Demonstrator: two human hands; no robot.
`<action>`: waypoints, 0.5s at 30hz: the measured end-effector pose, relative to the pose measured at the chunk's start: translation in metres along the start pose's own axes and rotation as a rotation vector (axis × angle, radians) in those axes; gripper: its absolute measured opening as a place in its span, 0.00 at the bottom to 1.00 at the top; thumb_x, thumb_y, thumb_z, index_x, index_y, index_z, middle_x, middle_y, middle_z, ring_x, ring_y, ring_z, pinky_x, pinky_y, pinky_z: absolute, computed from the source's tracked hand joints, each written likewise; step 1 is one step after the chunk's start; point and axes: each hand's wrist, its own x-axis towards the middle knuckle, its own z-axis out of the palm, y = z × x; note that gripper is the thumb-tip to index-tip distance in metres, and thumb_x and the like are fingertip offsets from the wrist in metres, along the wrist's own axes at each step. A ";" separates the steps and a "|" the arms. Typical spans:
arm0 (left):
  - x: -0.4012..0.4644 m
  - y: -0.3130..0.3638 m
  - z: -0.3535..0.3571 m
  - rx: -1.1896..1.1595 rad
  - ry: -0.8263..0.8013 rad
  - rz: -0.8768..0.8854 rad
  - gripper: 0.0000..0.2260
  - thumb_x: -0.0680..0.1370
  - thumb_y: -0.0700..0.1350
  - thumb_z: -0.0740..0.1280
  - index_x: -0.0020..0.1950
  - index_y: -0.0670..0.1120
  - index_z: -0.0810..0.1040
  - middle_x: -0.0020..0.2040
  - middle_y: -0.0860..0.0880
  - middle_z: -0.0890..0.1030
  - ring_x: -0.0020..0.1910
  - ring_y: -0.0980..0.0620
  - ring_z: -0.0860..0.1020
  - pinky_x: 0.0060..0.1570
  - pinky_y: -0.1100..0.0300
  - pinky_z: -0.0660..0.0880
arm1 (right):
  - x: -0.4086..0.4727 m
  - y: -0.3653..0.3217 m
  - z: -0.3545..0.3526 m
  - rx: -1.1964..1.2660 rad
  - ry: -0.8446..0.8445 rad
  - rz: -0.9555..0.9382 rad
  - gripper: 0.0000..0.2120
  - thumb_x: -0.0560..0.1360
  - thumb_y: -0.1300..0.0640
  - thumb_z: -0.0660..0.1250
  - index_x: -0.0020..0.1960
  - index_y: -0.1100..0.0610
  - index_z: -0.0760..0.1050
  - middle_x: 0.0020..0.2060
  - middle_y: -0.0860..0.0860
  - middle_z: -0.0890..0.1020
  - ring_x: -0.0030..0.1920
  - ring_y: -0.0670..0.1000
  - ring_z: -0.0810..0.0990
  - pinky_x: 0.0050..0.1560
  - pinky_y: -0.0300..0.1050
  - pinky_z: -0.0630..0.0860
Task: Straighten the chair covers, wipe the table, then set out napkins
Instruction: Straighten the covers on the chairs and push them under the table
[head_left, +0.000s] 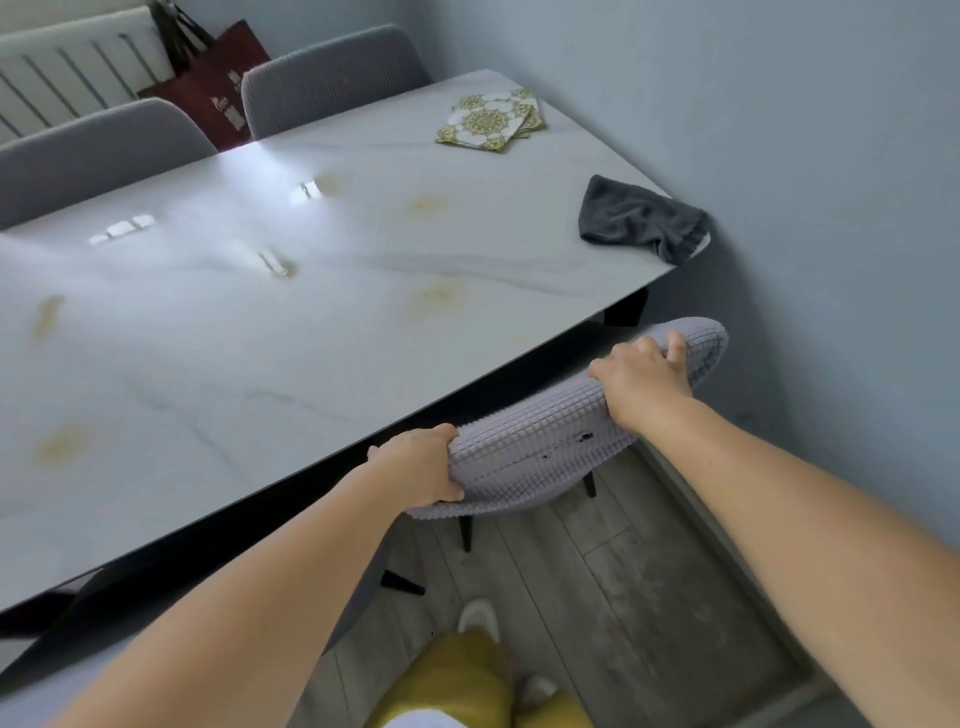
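A chair with a pale grey waffle-textured cover (540, 441) is tucked under the near right side of the white marble table (260, 332). My left hand (421, 467) grips the left end of the cover on the chair's back. My right hand (644, 379) grips the cover near the right end of the back. Small dark holes show in the cover between my hands. A stack of green-patterned napkins (488, 120) lies at the table's far right. A dark grey cloth (639, 218) lies crumpled at the table's right corner. Yellowish stains mark the tabletop.
Two grey chairs, one (88, 150) at the left and another (332, 73) further right, stand along the table's far side. A dark red bag (223, 83) hangs by a white radiator (67, 73). The blue-grey wall (831, 208) runs close along the right. The floor is grey wood.
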 end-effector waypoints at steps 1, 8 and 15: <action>0.001 0.000 -0.002 -0.011 -0.015 0.005 0.31 0.70 0.54 0.71 0.69 0.53 0.64 0.58 0.50 0.77 0.58 0.47 0.74 0.61 0.43 0.70 | 0.001 0.000 0.000 0.000 -0.006 -0.003 0.19 0.74 0.63 0.61 0.60 0.46 0.72 0.55 0.51 0.73 0.62 0.56 0.65 0.68 0.64 0.49; 0.010 0.006 -0.036 0.068 -0.362 0.033 0.43 0.67 0.72 0.63 0.76 0.51 0.57 0.74 0.50 0.64 0.71 0.46 0.64 0.69 0.49 0.61 | -0.001 0.010 -0.015 0.057 -0.180 -0.104 0.28 0.73 0.60 0.64 0.69 0.40 0.64 0.65 0.48 0.70 0.68 0.54 0.62 0.70 0.63 0.45; 0.050 0.019 -0.080 -0.269 -0.259 0.129 0.26 0.76 0.65 0.57 0.62 0.47 0.75 0.57 0.51 0.79 0.56 0.53 0.77 0.58 0.54 0.76 | 0.015 0.051 -0.058 0.850 -0.581 -0.060 0.25 0.69 0.60 0.68 0.60 0.38 0.71 0.61 0.42 0.76 0.63 0.44 0.71 0.68 0.48 0.65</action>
